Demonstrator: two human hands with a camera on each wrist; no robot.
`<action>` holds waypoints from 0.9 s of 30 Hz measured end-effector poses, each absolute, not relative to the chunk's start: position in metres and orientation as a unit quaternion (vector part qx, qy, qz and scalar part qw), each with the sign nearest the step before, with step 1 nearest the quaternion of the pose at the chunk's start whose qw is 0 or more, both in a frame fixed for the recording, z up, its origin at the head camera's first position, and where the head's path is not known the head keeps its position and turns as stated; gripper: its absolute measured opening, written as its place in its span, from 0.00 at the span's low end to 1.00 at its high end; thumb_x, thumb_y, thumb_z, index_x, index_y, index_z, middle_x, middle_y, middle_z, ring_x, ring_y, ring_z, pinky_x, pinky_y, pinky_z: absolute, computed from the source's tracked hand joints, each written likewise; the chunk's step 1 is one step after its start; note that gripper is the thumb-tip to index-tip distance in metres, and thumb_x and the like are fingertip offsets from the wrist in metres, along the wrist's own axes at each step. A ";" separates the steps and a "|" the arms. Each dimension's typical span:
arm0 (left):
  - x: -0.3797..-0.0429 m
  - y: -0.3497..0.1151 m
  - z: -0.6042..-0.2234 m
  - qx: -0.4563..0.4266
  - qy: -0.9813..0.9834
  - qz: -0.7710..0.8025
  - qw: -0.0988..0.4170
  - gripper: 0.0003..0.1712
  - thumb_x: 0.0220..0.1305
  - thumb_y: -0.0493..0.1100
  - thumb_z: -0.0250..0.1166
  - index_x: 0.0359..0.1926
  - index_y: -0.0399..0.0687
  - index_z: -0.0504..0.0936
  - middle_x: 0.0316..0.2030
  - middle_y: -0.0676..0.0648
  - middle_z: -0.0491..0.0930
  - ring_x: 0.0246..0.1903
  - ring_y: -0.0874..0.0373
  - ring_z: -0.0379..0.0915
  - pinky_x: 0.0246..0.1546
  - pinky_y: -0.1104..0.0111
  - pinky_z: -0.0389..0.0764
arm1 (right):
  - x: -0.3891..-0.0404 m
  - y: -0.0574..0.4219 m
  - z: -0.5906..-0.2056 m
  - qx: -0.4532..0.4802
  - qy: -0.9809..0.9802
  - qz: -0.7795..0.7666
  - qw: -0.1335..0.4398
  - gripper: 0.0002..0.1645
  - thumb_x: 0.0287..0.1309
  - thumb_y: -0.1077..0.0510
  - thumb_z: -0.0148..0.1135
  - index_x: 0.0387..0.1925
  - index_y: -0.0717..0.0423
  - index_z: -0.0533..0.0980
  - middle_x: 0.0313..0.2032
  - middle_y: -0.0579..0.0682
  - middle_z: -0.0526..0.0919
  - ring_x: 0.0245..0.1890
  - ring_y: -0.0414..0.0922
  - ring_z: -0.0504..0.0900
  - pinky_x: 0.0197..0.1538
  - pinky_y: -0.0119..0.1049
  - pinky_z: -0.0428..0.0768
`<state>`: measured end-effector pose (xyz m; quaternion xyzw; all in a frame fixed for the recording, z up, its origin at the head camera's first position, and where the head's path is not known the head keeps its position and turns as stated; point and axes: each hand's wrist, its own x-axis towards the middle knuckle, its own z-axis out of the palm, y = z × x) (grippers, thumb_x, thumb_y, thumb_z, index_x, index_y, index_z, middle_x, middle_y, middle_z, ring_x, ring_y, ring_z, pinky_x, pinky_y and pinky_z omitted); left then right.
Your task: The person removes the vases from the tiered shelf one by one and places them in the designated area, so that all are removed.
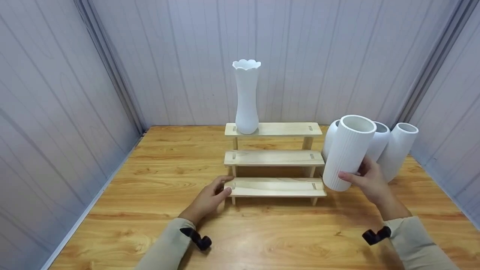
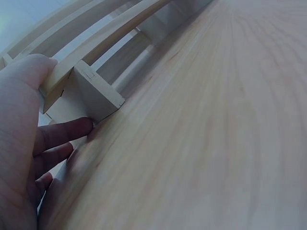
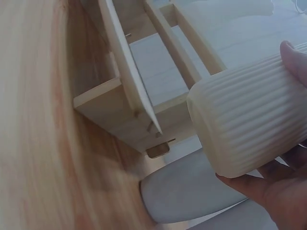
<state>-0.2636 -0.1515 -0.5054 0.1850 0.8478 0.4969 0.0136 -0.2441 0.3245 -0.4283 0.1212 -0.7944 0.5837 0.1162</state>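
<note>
My right hand (image 1: 373, 182) grips a white ribbed cylindrical vase (image 1: 348, 153) near its lower half, the thumb in front. The vase tilts slightly, raised beside the right end of a three-tier wooden stand (image 1: 275, 187). In the right wrist view, the fluted side of the vase (image 3: 254, 110) and its base show above the table. At the stand's lowest tier, my left hand (image 1: 208, 197) holds the left end. The left wrist view shows the thumb on the plank (image 2: 67, 72) and the fingers by the leg. A tall white vase (image 1: 246, 101) with a scalloped rim stands on the top tier's left end.
Several smooth white vases, including one at the far right (image 1: 399, 150), stand on the wooden table (image 1: 161, 168) right of the stand, partly hidden by the held vase. Pale panel walls (image 1: 195, 67) enclose the table at the back and both sides.
</note>
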 end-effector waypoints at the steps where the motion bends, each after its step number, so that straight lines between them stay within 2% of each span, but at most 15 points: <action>1: -0.262 -0.151 -0.503 0.184 0.847 0.499 0.016 0.23 0.75 0.47 0.60 0.69 0.56 0.73 0.68 0.37 0.70 0.69 0.40 0.62 0.69 0.45 0.61 | -0.244 0.325 -0.430 0.123 -0.792 0.586 0.116 0.43 0.57 0.66 0.73 0.70 0.57 0.63 0.57 0.36 0.76 0.55 0.33 0.77 0.52 0.26 0.78; 7: -0.245 -0.146 -0.476 0.191 0.843 0.502 0.025 0.23 0.76 0.43 0.59 0.68 0.46 0.72 0.67 0.34 0.71 0.68 0.37 0.63 0.68 0.44 0.62 | -0.242 0.329 -0.441 0.135 -0.793 0.581 0.123 0.42 0.57 0.66 0.73 0.70 0.57 0.64 0.57 0.33 0.77 0.55 0.31 0.78 0.52 0.24 0.77; 13: -0.239 -0.144 -0.469 0.192 0.841 0.505 0.024 0.23 0.76 0.43 0.59 0.68 0.46 0.73 0.67 0.34 0.71 0.68 0.36 0.63 0.68 0.44 0.62 | -0.242 0.335 -0.450 0.134 -0.789 0.587 0.120 0.43 0.58 0.68 0.72 0.71 0.55 0.63 0.59 0.35 0.76 0.56 0.32 0.77 0.53 0.24 0.76; 20: -0.265 -0.155 -0.507 0.191 0.850 0.490 0.019 0.24 0.74 0.57 0.59 0.68 0.66 0.73 0.68 0.46 0.71 0.69 0.48 0.64 0.69 0.51 0.63 | -0.245 0.338 -0.458 0.126 -0.792 0.584 0.126 0.45 0.56 0.69 0.73 0.71 0.54 0.63 0.59 0.34 0.75 0.56 0.32 0.76 0.54 0.22 0.75; 27: -0.266 -0.154 -0.507 0.188 0.850 0.492 0.022 0.24 0.74 0.58 0.59 0.67 0.66 0.73 0.69 0.43 0.71 0.69 0.46 0.64 0.69 0.49 0.63 | -0.245 0.343 -0.468 0.123 -0.797 0.576 0.134 0.46 0.55 0.69 0.73 0.72 0.54 0.63 0.59 0.33 0.74 0.57 0.31 0.75 0.56 0.21 0.73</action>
